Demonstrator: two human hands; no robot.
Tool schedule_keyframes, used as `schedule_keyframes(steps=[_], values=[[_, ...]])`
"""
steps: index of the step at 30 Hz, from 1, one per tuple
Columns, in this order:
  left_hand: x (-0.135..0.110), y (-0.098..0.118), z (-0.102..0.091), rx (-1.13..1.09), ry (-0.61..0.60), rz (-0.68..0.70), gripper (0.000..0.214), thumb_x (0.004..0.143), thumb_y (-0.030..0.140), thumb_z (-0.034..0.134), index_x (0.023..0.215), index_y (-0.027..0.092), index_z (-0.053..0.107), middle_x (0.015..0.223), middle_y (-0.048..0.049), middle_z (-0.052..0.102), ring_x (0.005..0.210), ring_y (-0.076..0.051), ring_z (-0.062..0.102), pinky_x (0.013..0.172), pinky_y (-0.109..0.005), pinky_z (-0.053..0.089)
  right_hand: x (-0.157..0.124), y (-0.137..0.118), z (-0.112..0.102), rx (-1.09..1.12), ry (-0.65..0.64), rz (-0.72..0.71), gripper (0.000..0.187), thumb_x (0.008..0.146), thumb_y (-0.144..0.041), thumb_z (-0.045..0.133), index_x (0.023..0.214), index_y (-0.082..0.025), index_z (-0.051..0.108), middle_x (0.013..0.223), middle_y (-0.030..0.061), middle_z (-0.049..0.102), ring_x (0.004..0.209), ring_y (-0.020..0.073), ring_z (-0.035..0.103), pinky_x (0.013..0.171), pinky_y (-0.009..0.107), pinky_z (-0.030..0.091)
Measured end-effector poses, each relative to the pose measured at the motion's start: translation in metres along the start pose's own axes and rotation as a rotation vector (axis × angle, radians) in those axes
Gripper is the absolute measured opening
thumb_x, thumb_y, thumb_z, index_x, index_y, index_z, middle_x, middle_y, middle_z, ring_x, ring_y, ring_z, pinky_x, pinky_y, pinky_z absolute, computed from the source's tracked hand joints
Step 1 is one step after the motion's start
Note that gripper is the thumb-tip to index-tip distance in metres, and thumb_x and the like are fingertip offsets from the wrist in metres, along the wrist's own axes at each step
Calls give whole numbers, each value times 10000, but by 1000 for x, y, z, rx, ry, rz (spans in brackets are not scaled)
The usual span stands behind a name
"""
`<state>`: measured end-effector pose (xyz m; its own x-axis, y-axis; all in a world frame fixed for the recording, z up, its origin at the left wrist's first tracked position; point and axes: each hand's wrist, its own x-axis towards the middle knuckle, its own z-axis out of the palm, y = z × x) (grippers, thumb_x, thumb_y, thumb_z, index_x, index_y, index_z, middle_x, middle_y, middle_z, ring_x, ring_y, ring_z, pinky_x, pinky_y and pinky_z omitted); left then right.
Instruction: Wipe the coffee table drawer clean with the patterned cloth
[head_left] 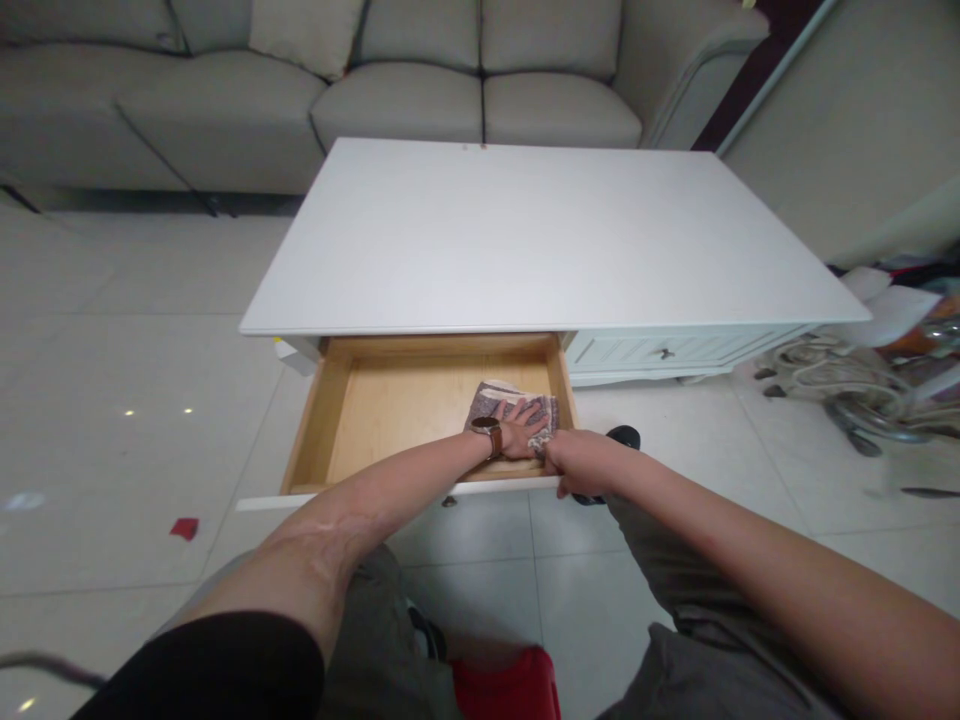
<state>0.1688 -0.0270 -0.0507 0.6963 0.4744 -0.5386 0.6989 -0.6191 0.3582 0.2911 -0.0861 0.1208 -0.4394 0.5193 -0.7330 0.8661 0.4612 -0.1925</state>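
While my left fingers [519, 409] lie spread on the patterned cloth [486, 400], inside the wooden drawer [405, 400] near its right front corner, my right fingers [553, 460] grasp the drawer's front edge.

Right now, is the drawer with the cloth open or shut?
Open: the drawer juts out from the table, and the left hand rests on the cloth inside.

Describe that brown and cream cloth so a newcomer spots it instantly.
Find the long white rectangular table before the grey padded sofa, then its open drawer of pale wood. At the drawer's right side, under the flat left hand, lies the brown and cream cloth. Its mottled pattern sets it apart from the plain wood.
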Motion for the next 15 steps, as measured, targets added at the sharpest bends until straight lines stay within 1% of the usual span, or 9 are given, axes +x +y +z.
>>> schedule_keyframes(steps=[3,6,10,15], values=[[-10,-21,-12,6,20,-80,955,850,573,559,1665,331,123,1742,-26,-30,1594,-347,-78,1217,-677,-44,0,1,2,18,18,31,252,743,-305,850,969,-193,832,935,117,775,944,263,717,749,284,469],[-22,-50,-22,-23,43,-184,975,834,560,575,1665,344,113,1743,-13,-38,1595,-352,-71,1223,-668,-30,0,2,3,15,29,26,247,737,-309,852,947,-180,834,909,125,771,908,262,723,718,286,465],[-49,-103,-30,-47,83,-371,987,840,578,582,1665,357,88,1746,-10,-34,1593,-368,-68,1220,-675,5,2,4,5,15,26,13,240,727,-296,851,941,-188,839,883,122,775,874,260,723,689,289,456],[-99,-178,-26,-78,115,-633,982,873,585,574,1667,343,50,1751,-28,-17,1577,-429,-44,1208,-684,48,3,7,9,24,39,-4,231,734,-303,846,945,-210,841,865,105,771,857,246,721,659,278,435]])
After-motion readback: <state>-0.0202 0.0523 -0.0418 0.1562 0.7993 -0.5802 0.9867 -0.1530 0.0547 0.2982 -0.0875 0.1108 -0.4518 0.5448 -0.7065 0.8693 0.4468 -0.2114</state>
